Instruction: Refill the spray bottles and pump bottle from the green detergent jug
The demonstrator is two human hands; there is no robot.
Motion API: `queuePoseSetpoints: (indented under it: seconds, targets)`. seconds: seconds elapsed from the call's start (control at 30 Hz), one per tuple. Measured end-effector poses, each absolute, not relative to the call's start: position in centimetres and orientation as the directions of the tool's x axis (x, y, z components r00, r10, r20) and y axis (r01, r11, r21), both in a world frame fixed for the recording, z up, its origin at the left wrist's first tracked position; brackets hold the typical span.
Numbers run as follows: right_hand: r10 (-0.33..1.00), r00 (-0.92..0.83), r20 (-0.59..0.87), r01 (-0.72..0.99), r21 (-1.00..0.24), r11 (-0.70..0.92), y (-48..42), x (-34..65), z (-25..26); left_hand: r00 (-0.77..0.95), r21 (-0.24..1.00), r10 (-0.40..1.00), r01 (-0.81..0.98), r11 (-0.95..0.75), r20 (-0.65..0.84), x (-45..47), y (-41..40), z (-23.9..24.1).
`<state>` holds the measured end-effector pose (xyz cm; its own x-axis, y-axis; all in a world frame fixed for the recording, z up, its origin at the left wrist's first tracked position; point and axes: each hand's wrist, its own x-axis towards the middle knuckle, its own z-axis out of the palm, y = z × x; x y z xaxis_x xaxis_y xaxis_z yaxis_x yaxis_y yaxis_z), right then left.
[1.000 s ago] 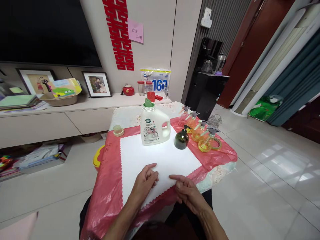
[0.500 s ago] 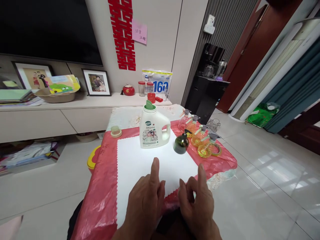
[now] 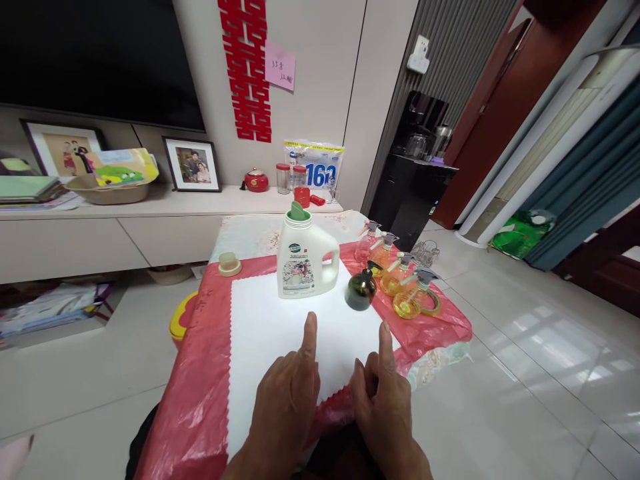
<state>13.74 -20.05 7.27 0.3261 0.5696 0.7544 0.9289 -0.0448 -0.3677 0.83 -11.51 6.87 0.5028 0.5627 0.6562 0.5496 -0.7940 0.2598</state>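
My left hand (image 3: 290,397) is raised over the near part of a white sheet (image 3: 260,333), index finger stretched out and the others curled, holding nothing. My right hand (image 3: 383,400) hovers beside it at the sheet's near edge, also empty, with its index finger extended and thumb apart. Beyond them stands a white detergent jug (image 3: 299,270) with a green spout and no cap on. To its right is a dark green pump bottle (image 3: 361,290). A translucent cap (image 3: 229,265) lies left of the jug on the red plastic cover (image 3: 200,373).
Several clear pump bottles with pink, orange and yellow contents, the nearest a yellow bottle (image 3: 407,305), line the table's right side. A tape roll (image 3: 434,307) lies by it. Behind the table, a low cabinet (image 3: 170,233) carries jars, framed photos and a basket (image 3: 113,193).
My right hand has shifted left, closer to my left hand, its index finger still pointing. My left hand has barely moved. The view has shifted slightly; the bottles and jug stay in place.
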Motion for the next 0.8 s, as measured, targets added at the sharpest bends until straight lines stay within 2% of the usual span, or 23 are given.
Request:
queuePoseSetpoints:
  seconds: [0.2, 0.5, 0.8]
  targets:
    - [0.561, 0.338, 0.756, 0.924, -0.379, -0.045, -20.3, 13.9, 7.1, 0.503, 0.298, 0.588, 0.542, -0.786, 0.633, 0.9, -11.7, 6.6]
    - [0.556, 0.313, 0.77, 0.933, -0.36, -0.027, -20.8, 13.6, 7.9, 0.533, 0.256, 0.568, 0.547, -0.797, 0.627, 0.7, -12.4, 6.9]
    - [0.565, 0.328, 0.757, 0.925, -0.38, -0.028, -20.8, 13.4, 8.2, 0.521, 0.269, 0.576, 0.549, -0.792, 0.63, 0.3, -12.7, 7.7]
